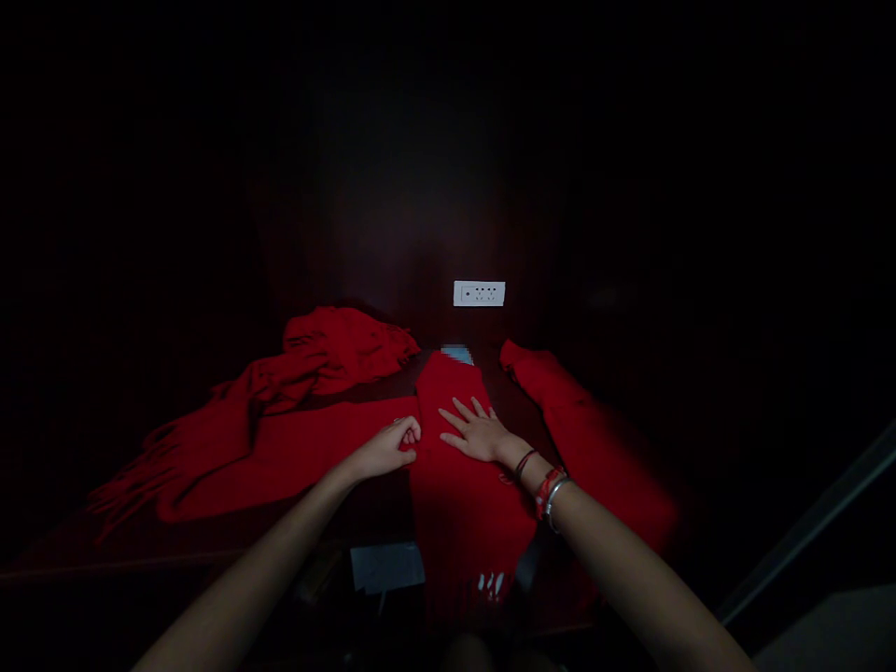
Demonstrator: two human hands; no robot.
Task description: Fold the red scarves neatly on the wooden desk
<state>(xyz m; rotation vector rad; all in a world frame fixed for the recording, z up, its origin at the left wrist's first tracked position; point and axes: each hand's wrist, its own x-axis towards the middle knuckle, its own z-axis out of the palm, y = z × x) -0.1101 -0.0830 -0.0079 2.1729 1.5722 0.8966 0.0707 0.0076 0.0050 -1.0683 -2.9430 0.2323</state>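
Note:
A red scarf (462, 513) lies lengthwise on the dark table in front of me, its fringed end hanging over the near edge. My right hand (480, 434) rests flat on it, fingers spread. At the scarf's left edge, my left hand (392, 448) is closed, its curled fingers pinching the cloth there. Another flat stretch of red cloth (308, 448) extends leftward from that hand; whether it is joined to the scarf I cannot tell. A small pale blue item (457, 354) shows beyond the scarf's far end.
A crumpled red scarf with fringe (343, 345) is heaped at the back left. A folded red scarf (581, 420) lies on the right. A white power socket (480, 294) is on the dark wall behind. Below the table's front edge is a pale box-like thing (387, 567).

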